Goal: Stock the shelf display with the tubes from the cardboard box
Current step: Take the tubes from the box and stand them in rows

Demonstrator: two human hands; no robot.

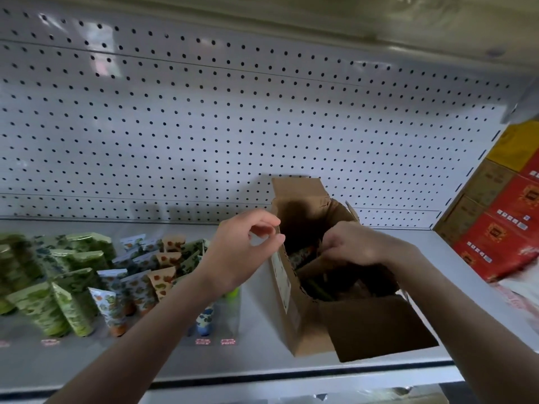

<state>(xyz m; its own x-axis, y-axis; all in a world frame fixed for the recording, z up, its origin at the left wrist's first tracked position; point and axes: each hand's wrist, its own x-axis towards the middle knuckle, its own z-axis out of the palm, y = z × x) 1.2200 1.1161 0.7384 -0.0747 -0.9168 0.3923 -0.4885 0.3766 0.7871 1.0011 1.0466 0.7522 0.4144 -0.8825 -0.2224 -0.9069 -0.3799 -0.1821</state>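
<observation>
**Two hands at the open cardboard box (294,313) on the shelf (256,354).**
The left hand (245,252) pinches the box's left rim. The right hand (358,246) reaches inside with its fingers curled, but it is blurred and whether it grips anything cannot be told. It hides most of the boxed tubes (303,255) beneath it. The rear flap (297,191) rises beyond both hands. Left of the left forearm, which covers some of them, stand the stocked tubes (87,287). Right of the right arm are red cartons (501,237), with the pegboard (204,126) behind.
</observation>
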